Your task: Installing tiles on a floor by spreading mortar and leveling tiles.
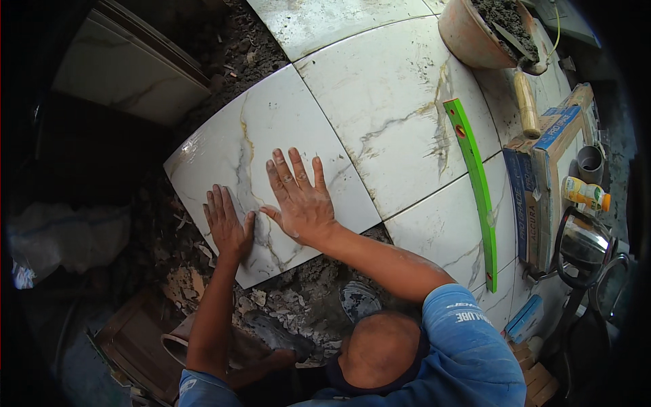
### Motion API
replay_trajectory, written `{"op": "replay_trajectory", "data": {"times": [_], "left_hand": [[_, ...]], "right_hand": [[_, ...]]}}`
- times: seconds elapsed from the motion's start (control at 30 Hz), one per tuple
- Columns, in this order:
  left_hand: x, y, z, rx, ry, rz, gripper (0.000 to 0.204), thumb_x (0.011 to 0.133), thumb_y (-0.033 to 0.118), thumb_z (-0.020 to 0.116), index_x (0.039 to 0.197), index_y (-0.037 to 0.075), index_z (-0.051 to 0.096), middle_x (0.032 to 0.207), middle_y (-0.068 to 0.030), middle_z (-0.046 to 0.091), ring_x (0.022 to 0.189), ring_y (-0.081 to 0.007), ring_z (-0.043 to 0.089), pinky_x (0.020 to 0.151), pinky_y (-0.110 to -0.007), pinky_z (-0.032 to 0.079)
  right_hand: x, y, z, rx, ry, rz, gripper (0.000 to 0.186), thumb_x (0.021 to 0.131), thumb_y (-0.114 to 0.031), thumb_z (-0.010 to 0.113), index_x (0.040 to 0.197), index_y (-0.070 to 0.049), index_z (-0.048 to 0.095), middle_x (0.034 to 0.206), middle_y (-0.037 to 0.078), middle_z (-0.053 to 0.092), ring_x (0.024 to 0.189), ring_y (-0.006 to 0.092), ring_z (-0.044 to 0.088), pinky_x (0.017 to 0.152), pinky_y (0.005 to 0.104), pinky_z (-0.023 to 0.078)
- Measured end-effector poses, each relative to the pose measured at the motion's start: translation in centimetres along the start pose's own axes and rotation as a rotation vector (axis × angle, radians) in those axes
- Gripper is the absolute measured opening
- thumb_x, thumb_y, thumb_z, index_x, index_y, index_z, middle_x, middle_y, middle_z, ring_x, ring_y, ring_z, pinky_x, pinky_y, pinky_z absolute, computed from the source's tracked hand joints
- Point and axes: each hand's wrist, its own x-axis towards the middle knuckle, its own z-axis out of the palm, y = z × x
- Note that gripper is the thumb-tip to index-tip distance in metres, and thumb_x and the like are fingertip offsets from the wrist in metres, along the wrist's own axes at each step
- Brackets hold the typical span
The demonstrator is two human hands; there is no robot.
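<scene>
Both hands lie flat on a white marble-patterned floor tile (203,169) with grey and gold veins. My left hand (227,220) presses near its left-front part, fingers stretched out. To its right and a little farther in, my right hand (302,200) rests palm down with fingers spread. Neither hand holds anything. The tile sits beside laid tiles (393,102), its right edge running along a thin joint. Rough grey mortar and rubble (285,298) show along its near edge. A green spirit level (475,183) lies on the tiles to the right.
At the far right stands a bucket (468,34) of mortar with a wooden-handled trowel (525,102). Below it are a cardboard tile box (536,197), a grey cup (590,163) and a yellow bottle (583,193). Tiles (122,68) lean at the far left.
</scene>
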Motion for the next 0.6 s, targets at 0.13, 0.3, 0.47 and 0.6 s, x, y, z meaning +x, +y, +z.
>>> {"op": "replay_trajectory", "data": {"times": [0.13,0.3,0.47,0.6], "left_hand": [[0.0,-0.5,0.7,-0.008,0.006,-0.025,0.081,0.092,0.048,0.053,0.152,0.0,0.023,0.159,-0.0178,0.021,0.149,-0.0342,0.016,0.119,-0.053,0.014],[-0.1,-0.1,0.0,-0.048,-0.023,-0.066,0.085,0.088,0.047,0.057,0.152,0.0,0.024,0.158,-0.0192,0.024,0.147,-0.0365,0.021,0.118,-0.053,0.016],[-0.3,-0.1,-0.3,-0.117,0.001,-0.111,0.081,0.086,0.04,0.059,0.149,-0.003,0.028,0.156,-0.0214,0.026,0.146,-0.0382,0.023,0.118,-0.052,0.018],[-0.9,0.0,0.5,-0.224,0.193,-0.204,0.068,0.085,0.023,0.058,0.142,-0.008,0.036,0.147,-0.0263,0.035,0.138,-0.0433,0.033,0.116,-0.052,0.025]], "right_hand": [[1.5,-2.9,1.3,0.064,0.085,-0.119,0.077,0.093,-0.052,0.048,0.149,0.0,0.033,0.16,0.016,0.022,0.149,0.036,0.015,0.117,0.0602,0.007],[1.4,0.6,5.6,-0.011,-0.152,-0.001,0.081,0.094,-0.058,0.043,0.15,-0.001,0.03,0.16,0.016,0.021,0.149,0.0348,0.012,0.116,0.0608,0.008],[2.6,-0.2,5.0,-0.078,-0.168,-0.044,0.081,0.094,-0.057,0.044,0.15,-0.001,0.029,0.16,0.016,0.021,0.149,0.035,0.012,0.116,0.0622,0.008],[4.0,-3.1,3.8,0.026,-0.12,-0.13,0.078,0.093,-0.048,0.052,0.151,-0.001,0.03,0.16,0.016,0.022,0.149,0.0359,0.014,0.115,0.0627,0.003]]}}
